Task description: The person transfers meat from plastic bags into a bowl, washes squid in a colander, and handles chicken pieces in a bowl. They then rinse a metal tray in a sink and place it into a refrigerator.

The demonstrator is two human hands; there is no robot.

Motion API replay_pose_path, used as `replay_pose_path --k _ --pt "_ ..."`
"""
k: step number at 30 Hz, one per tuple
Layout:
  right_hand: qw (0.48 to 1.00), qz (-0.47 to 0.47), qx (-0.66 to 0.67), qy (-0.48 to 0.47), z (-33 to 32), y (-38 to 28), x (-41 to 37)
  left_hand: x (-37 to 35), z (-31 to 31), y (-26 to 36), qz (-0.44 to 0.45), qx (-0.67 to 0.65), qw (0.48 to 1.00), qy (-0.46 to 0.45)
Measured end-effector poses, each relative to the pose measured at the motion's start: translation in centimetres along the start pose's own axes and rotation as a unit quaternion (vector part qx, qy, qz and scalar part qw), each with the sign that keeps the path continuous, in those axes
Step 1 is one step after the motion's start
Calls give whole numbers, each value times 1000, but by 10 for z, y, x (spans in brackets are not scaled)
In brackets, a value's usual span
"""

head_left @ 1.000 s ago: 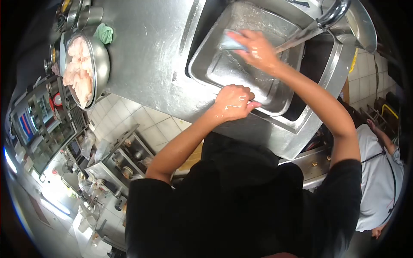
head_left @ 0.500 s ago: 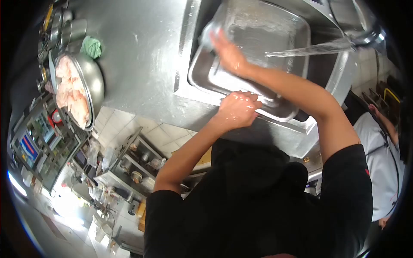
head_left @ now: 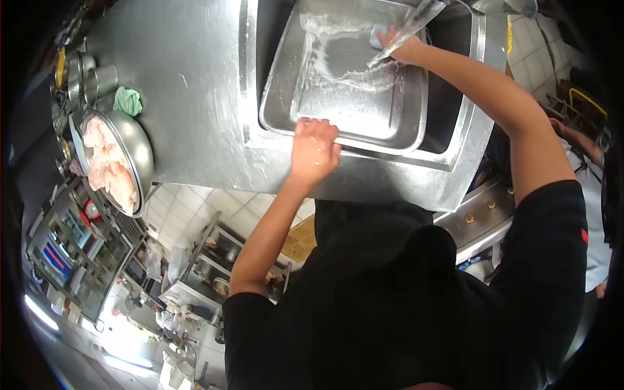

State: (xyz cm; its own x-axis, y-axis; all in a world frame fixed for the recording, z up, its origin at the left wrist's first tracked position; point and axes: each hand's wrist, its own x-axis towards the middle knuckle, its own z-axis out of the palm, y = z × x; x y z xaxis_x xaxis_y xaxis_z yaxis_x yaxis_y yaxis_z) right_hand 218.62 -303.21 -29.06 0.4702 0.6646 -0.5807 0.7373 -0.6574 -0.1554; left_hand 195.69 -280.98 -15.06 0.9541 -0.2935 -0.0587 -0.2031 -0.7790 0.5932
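A large rectangular steel pan (head_left: 411, 127) rests over the sink opening, with water and suds spread across its bottom. My left hand (head_left: 315, 148), wet, has its fingers curled over the pan's near rim. Toward the far right inside of the pan, my right hand (head_left: 404, 49) presses a pale blue cleaning pad (head_left: 376, 37); whether it is a sponge or a cloth I cannot make out. Running water (head_left: 413, 25) from the tap falls across the right hand into the pan.
The steel counter (head_left: 188, 97) extends left of the sink (head_left: 461, 117). At its left end a tilted-looking metal bowl (head_left: 142, 153) contains pale raw meat (head_left: 109, 169), beside a green cloth (head_left: 128, 101) and metal pots (head_left: 101, 83). Another person (head_left: 595, 214) is at the right edge.
My right hand has swept with the pad from the pan's left side to its far right. My left hand stays on the near rim. The camera view has shifted.
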Motion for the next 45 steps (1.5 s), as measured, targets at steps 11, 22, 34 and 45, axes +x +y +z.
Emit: replay_pose_path --k 11,22,34,45 --pt "971 -103 206 -70 -80 -150 -92 6 -5 -18 -33 -25 989 142" --pt "894 -155 411 -85 -133 -99 -139 42 -49 11 55 -7 989 140" --pt "869 251 31 425 -207 121 -193 202 -61 64 169 139 969 118" --pt "676 -46 714 173 -223 -55 -169 197 -46 59 73 39 979 184"
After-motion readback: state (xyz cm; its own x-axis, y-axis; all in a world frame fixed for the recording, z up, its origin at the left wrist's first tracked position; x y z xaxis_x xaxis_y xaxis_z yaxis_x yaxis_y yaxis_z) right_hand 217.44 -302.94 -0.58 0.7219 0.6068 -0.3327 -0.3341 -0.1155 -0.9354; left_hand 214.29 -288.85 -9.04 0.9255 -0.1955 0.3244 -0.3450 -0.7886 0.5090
